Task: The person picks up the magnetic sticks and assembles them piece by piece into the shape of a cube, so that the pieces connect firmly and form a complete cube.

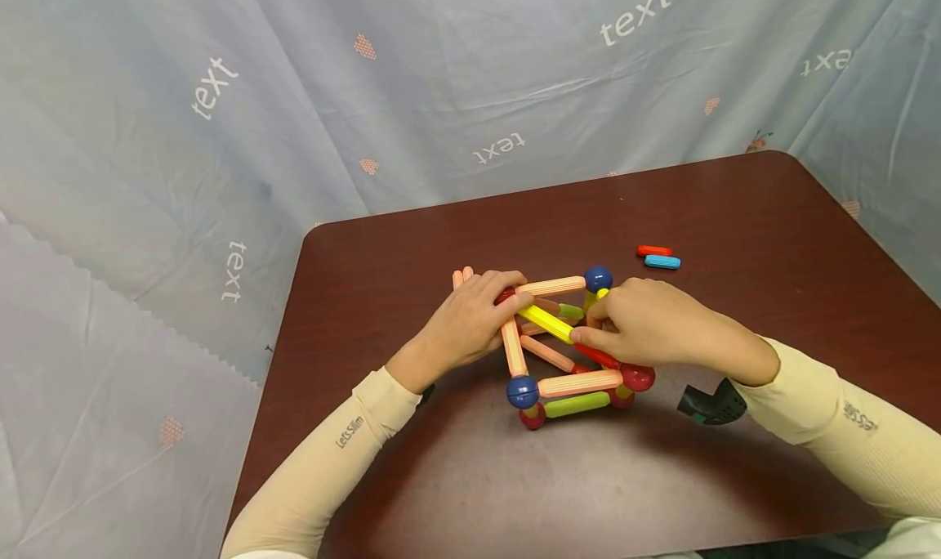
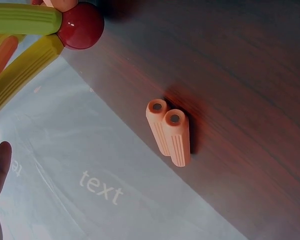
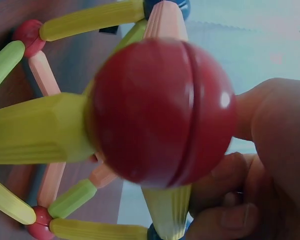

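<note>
A frame of magnetic sticks and balls stands on the table, with blue balls (image 1: 523,392) and red balls (image 1: 638,377) at its corners. My left hand (image 1: 466,318) holds its far-left top corner, thumb and fingers about a red ball (image 1: 505,295) they partly cover. From there a yellow stick (image 1: 546,324) slants across the top, meeting a red stick (image 1: 597,355) that runs to the near-right red ball. At their joint, my right hand (image 1: 650,322) pinches the red stick, fingers curled. A large red ball (image 3: 160,112) hides part of this grip in the right wrist view.
Two loose peach sticks (image 2: 176,137) stand side by side left of the frame. A short red stick (image 1: 653,251) and a short blue stick (image 1: 662,261) lie farther back on the brown table (image 1: 412,248). A grey curtain (image 1: 441,93) hangs behind the table.
</note>
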The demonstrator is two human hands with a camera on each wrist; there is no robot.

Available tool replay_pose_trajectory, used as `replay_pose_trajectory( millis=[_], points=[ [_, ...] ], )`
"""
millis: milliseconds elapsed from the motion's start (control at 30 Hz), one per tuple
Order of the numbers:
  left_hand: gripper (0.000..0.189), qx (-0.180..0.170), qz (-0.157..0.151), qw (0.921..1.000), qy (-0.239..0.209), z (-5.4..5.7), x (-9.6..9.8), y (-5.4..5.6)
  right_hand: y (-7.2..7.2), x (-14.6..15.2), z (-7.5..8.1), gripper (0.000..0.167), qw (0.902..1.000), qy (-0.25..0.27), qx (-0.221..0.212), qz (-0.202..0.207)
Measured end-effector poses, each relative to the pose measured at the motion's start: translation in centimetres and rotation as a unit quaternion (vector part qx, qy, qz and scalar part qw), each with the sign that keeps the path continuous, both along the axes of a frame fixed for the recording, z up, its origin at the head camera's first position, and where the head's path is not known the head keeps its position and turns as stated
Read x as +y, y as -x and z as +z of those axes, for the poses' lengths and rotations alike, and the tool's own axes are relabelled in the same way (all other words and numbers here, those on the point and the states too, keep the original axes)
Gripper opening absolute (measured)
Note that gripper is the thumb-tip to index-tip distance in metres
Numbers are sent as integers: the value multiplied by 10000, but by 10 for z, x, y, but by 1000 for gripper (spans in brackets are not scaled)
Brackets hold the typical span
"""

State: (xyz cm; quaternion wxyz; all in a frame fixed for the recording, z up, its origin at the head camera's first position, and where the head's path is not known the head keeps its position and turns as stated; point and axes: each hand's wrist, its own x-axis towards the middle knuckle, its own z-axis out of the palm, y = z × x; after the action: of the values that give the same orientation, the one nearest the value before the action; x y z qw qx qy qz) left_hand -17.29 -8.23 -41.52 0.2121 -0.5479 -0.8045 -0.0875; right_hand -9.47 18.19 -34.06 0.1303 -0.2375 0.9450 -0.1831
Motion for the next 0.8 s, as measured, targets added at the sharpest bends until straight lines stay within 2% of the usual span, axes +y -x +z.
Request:
replay_pose_trajectory(
  millis=[233,533,700,800],
  points=[
    [38,-52,-4,10000,-66,1,0,-1,0,6,0,23,9996,250,-138,-16],
    [41,-94,17,9998,-177,3,-2,0,-2,15,1,9,9972,700,200,-169],
    [40,-342,-21,9989,-330,6,-8,1,0,19,-5,8,9956,831,339,-268],
    [42,-546,130,9977,-368,8,-13,0,4,22,-10,7,9935,919,584,-316]
  ],
)
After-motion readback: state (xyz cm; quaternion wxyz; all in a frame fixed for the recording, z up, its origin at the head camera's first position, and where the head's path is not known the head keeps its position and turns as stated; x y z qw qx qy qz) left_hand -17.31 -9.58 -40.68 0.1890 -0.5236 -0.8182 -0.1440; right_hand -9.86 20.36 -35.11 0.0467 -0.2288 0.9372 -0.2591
